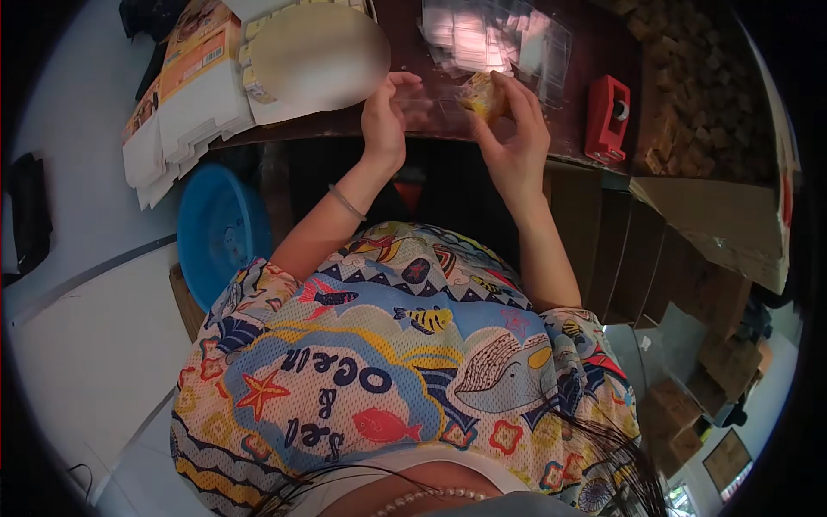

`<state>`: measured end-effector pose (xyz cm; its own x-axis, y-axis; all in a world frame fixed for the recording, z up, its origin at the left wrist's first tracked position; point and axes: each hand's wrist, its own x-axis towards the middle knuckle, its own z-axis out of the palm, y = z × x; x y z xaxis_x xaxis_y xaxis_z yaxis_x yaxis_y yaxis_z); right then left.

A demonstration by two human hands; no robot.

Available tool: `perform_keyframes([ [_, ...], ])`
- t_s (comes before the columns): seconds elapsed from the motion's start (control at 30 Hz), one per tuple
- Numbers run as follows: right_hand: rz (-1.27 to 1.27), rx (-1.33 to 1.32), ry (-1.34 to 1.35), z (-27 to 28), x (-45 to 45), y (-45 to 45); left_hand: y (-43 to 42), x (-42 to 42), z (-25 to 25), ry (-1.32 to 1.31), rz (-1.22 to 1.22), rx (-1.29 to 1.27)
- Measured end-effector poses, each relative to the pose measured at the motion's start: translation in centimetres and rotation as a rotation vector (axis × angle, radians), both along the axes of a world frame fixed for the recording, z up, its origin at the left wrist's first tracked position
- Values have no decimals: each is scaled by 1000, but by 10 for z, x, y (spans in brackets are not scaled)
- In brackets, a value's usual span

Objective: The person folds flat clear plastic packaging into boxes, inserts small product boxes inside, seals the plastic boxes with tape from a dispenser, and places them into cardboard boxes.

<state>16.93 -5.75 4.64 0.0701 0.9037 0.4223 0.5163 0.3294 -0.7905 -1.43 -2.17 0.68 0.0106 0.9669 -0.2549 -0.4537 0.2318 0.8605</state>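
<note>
My right hand grips a small yellow packet between thumb and fingers, above the dark red table edge. To its left, my left hand is raised with its fingers stretched toward the right hand, apart from the packet. Between the hands lies something see-through, like a clear plastic tray, though its outline is faint. Beyond the right hand, several clear plastic trays are spread on the dark red table, catching a bright reflection.
A red tape dispenser stands on the right. Past it, a cardboard box holds many small brown blocks. Stacked flat orange-and-white cartons lie on the left, beside a blurred oval patch. A blue basin sits below them.
</note>
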Motion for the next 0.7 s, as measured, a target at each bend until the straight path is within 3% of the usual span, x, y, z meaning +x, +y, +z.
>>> perform_keyframes([
  [0.03,-45,50,-56,-2,-5,-5,-4,5,1,59,46,75],
  [0.1,-55,23,129,0,-14,-13,-6,11,3,179,138,235],
  [0.17,-30,49,156,5,-16,-19,-7,9,3,147,140,242],
  [0.3,207,-198,618,0,-10,-20,-4,-2,9,259,4,408],
  [0.43,238,-172,626,-3,-2,-22,-5,-1,12,188,-51,383],
  [0.53,266,-156,850,4,-2,-25,-5,4,16,213,-85,405],
  [0.63,196,-145,637,12,3,-30,-7,8,25,249,-109,496],
  [0.7,259,-275,601,15,10,-28,-6,9,20,280,-93,466],
])
